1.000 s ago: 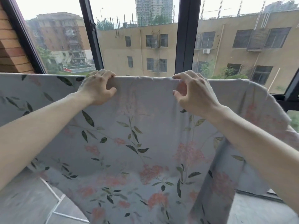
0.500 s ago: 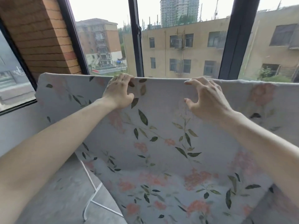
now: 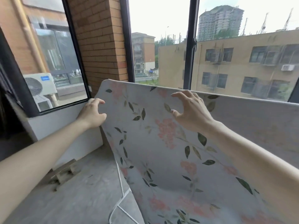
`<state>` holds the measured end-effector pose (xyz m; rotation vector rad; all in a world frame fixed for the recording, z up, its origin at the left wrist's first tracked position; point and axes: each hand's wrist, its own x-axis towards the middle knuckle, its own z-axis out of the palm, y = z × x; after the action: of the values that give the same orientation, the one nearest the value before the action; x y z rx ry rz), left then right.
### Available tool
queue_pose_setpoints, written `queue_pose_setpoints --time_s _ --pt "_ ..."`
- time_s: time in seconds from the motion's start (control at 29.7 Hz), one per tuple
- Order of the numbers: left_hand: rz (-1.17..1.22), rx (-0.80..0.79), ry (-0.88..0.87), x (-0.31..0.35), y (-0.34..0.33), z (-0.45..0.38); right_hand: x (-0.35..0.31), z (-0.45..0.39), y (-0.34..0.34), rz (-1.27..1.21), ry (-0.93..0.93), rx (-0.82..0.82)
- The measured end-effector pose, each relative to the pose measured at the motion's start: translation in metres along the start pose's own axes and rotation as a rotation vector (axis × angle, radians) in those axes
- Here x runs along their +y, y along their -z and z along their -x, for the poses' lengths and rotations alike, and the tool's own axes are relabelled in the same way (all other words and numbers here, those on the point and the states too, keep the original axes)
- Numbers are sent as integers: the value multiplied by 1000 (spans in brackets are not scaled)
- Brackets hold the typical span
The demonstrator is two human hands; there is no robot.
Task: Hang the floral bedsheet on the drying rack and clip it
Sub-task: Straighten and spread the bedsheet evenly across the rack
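The floral bedsheet (image 3: pixel 169 143) hangs draped over the top of the drying rack, its upper fold running level across in front of the window, the pale cloth with pink blossoms and dark leaves falling toward the floor. Only a thin white leg of the drying rack (image 3: pixel 120 180) shows, below the sheet's left edge, standing on the grey floor (image 3: pixel 77 196). The left hand (image 3: pixel 93 113) is at the sheet's left side edge, fingers curled with the thumb forward; it looks to pinch the hem, though the contact is partly hidden. The right hand (image 3: pixel 191 110) hovers just below the top fold, fingers spread and bent like a claw, holding nothing. Behind the sheet stands a brick pillar (image 3: pixel 100 39), and an air-conditioner unit (image 3: pixel 40 85) sits outside the left window.
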<state>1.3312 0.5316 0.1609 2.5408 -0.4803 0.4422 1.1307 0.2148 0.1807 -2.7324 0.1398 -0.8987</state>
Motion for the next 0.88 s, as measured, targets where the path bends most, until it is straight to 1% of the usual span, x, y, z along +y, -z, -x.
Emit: queue_pose_setpoints --time_s 0.1,0.13,0.2,0.34,0.44,0.51,0.57,0.61,0.64,0.74,0.78,0.81,0.84,0.88 --pt "32 -5 43 -24 -1 -7 -14 -22 -17 -3 28 -17" --pt "40 4 73 -43 0 -20 -27 -45 -35 -12 56 -23" --pt "60 -3 86 -58 -3 -31 -36 -60 -50 -20 78 -34" --pt "79 1 100 -81 -9 -63 -51 -94 -90 -36 128 -34" --pt "80 -1 107 -100 -16 -98 -66 -124 -124 -89 158 -42" --pt "86 -10 104 -103 -16 -110 -70 -130 -141 -127 146 -54" --pt "106 12 97 -117 -22 -131 -78 -146 -167 -165 166 -71" --pt "125 8 100 -123 -26 -139 -82 -151 -176 -210 149 -80" --pt "126 -7 101 -149 -32 -165 -95 -175 -209 -304 99 -100" --pt "159 -57 36 -165 -48 -192 -108 -179 -229 -568 -56 -125" --pt "158 -51 19 -176 -50 -212 -112 -186 -242 -597 -93 -126" --pt "196 -89 -32 -194 -51 -235 -125 -194 -267 -598 -166 -89" --pt "189 -119 -64 -214 -54 -256 -139 -199 -283 -591 -206 -45" --pt "221 -134 -98 -223 -57 -267 -150 -198 -291 -585 -248 -37"
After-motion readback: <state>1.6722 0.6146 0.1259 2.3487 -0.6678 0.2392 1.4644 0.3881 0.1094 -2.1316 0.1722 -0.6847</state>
